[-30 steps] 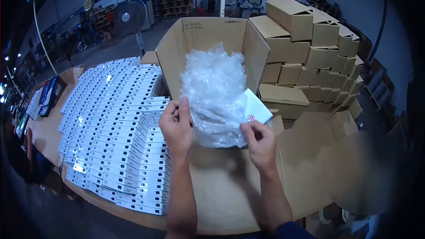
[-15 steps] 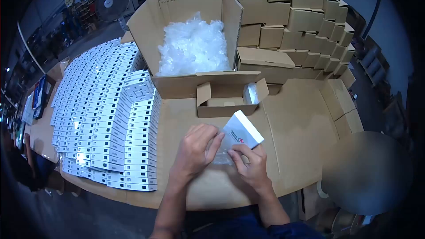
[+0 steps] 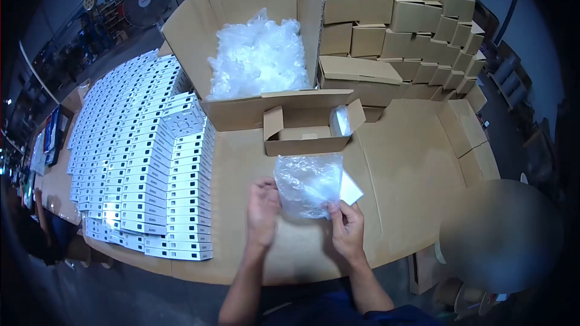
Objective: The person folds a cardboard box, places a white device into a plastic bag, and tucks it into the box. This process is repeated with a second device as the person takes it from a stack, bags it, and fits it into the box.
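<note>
A clear plastic bubble bag [image 3: 308,184] hangs flat over the table, covering most of a small white box [image 3: 350,189]. Only that box's right corner sticks out behind it. My right hand [image 3: 348,229] pinches the bag's lower right corner, with the box behind it. At the bag's left edge is my left hand [image 3: 263,212], its fingers loosely apart and holding nothing. Just beyond them stands an open carton [image 3: 308,147] with one plastic-wrapped white box [image 3: 341,121] at its right end.
Stacked white boxes [image 3: 151,169] fill the table's left side. Behind the carton, a large cardboard box [image 3: 241,111] holds a heap of clear plastic bags [image 3: 260,54]. Closed cartons [image 3: 386,42] are piled at the back right. A person's arm [image 3: 41,211] shows at the far left.
The bag has come up spread out in front of the white box, hiding its printed face. My left hand has let go and opened; the right hand keeps its hold. The view has shifted slightly.
</note>
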`<state>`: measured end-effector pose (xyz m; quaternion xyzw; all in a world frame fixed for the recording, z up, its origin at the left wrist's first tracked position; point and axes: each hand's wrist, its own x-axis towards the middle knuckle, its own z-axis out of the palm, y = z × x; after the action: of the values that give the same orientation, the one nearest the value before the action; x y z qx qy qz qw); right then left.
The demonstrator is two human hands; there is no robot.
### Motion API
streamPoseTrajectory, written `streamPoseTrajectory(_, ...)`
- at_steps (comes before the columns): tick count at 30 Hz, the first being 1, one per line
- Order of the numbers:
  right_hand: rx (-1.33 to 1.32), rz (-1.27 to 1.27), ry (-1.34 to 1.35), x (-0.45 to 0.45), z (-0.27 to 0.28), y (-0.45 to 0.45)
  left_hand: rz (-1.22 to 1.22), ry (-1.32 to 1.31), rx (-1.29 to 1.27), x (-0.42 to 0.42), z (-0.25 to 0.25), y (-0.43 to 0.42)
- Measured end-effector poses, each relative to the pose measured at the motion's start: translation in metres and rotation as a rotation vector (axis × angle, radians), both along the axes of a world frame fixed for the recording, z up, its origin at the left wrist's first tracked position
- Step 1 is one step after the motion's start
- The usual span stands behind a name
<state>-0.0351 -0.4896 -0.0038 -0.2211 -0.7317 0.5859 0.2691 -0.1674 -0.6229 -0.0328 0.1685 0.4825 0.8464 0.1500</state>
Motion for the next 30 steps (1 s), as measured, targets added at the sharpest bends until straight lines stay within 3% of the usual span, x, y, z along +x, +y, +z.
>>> streamPoseTrajectory(3,0.051,0.048,0.047,-0.006,-0.007,-0.003,-0.007,0.049,-0.201,0.021,0.021,0.012)
streamPoseTrajectory(7,0.022,-0.03,0.145,-0.007,-0.014,-0.011,-0.007,0.095,-0.176,0.012,0.014,0.001)
streamPoseTrajectory(10,0.14,0.025,0.123,-0.003,-0.017,-0.008,-0.079,0.09,-0.179,0.009,0.033,-0.005)
streamPoseTrajectory(16,0.254,0.226,0.082,0.008,-0.026,0.012,-0.212,0.062,-0.468,0.001,0.048,-0.015)
streamPoseTrajectory(20,0.22,-0.064,0.233,0.008,-0.006,0.043,-0.148,0.421,-0.439,-0.001,0.036,-0.022)
streamPoseTrajectory(22,0.346,-0.174,0.392,0.006,0.012,0.06,-0.144,0.495,-0.465,-0.003,0.039,-0.023)
streamPoseTrajectory(25,0.248,0.023,0.641,0.007,0.039,0.067,-0.128,0.473,-0.506,0.001,0.043,-0.024)
streamPoseTrajectory(30,0.445,0.295,0.57,0.011,0.061,0.075,-0.148,0.436,-0.495,0.001,0.036,-0.025)
